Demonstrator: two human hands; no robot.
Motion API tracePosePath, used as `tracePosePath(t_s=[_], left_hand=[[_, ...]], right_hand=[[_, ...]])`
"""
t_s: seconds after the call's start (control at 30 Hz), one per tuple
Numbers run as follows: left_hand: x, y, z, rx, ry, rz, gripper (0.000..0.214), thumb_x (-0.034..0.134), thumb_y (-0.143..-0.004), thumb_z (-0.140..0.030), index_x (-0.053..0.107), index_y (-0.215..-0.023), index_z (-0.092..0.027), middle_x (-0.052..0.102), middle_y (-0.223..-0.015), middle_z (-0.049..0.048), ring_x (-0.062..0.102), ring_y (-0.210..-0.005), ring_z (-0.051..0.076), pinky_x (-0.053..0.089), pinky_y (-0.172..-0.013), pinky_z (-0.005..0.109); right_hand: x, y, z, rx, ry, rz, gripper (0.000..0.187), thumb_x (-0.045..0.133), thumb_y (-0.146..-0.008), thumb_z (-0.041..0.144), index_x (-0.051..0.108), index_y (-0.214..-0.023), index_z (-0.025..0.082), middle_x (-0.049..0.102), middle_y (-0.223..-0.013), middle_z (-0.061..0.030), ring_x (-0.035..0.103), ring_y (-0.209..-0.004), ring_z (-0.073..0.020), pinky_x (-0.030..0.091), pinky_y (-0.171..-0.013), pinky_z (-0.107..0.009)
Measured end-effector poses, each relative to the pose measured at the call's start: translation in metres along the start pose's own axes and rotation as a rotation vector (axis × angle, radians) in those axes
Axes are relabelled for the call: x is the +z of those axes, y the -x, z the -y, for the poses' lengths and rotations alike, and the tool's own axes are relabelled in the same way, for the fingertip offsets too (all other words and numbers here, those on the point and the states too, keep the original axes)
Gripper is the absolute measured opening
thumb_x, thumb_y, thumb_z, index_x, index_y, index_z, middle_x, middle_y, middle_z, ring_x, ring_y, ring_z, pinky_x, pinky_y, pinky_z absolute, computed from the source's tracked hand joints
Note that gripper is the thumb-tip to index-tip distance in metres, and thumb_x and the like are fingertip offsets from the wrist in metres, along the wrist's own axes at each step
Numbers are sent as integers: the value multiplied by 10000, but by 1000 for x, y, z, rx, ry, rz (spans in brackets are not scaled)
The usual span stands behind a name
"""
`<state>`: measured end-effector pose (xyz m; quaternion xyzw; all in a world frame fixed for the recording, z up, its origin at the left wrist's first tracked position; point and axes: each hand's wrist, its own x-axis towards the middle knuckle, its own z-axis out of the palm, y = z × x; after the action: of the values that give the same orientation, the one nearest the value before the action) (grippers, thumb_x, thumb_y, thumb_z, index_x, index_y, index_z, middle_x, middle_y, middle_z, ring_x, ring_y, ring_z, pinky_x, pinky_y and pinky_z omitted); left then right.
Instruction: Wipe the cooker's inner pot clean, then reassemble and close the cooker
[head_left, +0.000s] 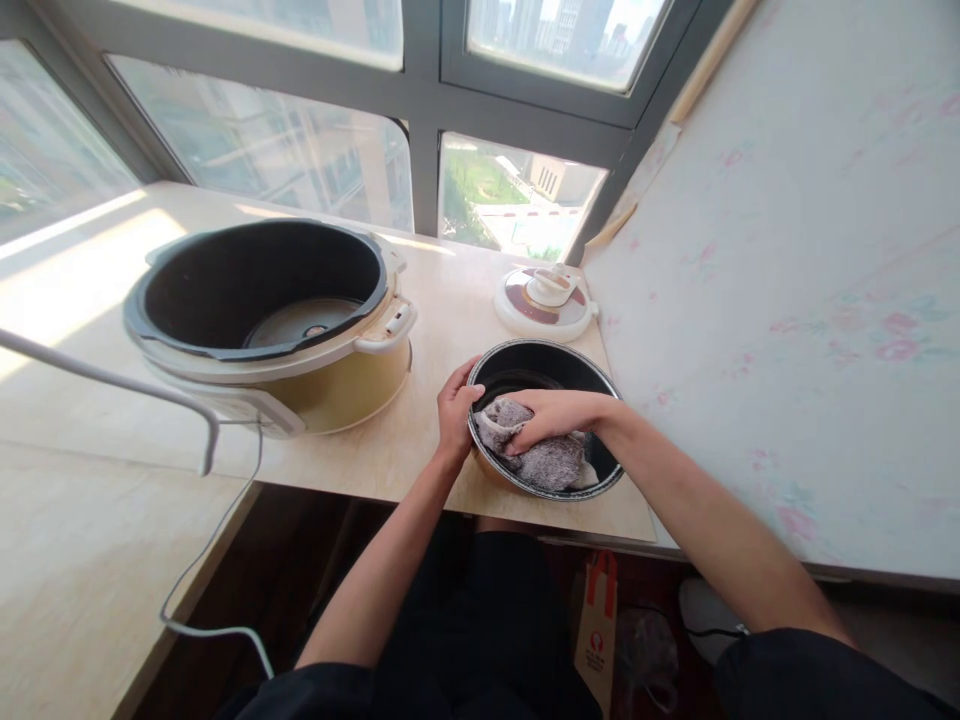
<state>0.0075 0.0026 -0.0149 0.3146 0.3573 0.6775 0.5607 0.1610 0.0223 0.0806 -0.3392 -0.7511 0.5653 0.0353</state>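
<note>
Head view: the left hand (pixel 455 410) was clamped on the rim of the black pot (pixel 581 373), thumb over the edge. The right hand (pixel 559 412) was closed on a grey cloth (pixel 555 466) inside it, just right of the left hand.

Progress: pot out of the cooker body (pixel 337 402), which stood open left of the left hand, its base plate bare. White lid (pixel 544 300) off, set down beyond both hands. With the cloth bunched against the pot's inside, I judged the work there underway, unfinished; how much of the wall had been covered I couldn't tell. Pot and cooker body were yet to be joined.

Room: table edge (pixel 420 503) just below the hands, pot close to it; I'd have allowed little slack that way. Wall (pixel 787 250) hemmed the right forearm. Widest bare table lay between left hand and cooker body. Cord (pixel 196 575) hung far left, well apart from both hands.
</note>
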Motion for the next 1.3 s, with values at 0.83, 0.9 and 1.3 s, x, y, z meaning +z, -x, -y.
tracePosePath(t_s=[0.83, 0.9, 1.3], left_hand=[[-9, -2, -21, -43, -130, 178, 470, 585, -619, -141, 820, -1018, -217, 783, -1063, 20, 627, -1156, 302, 402, -1084, 433], [-9, -2, -18, -45, -110, 151, 453, 603, -615, -144, 821, -1006, -210, 783, -1056, 23, 634, -1137, 297, 409, -1074, 415], [-3, 3, 7, -19, 10, 18, 412, 651, -686, -220, 790, -1068, -150, 772, -1067, 66, 658, -1088, 280, 442, -1047, 391]], right_hand=[[-15, -9, -35, -415, 974, -262, 325, 429, -1011, 176, 732, -1049, 286, 697, -1199, -54, 563, -1210, -202, 326, -1170, -539], [-9, -18, -32, -448, 977, -207, 325, 421, -1012, 191, 732, -998, 286, 704, -1130, -46, 575, -1189, -194, 355, -1166, -529], [-4, -24, -39, -1010, 1495, -187, 220, 506, -981, 112, 690, -914, 215, 697, -940, -25, 630, -1006, -159, 458, -1120, -394]])
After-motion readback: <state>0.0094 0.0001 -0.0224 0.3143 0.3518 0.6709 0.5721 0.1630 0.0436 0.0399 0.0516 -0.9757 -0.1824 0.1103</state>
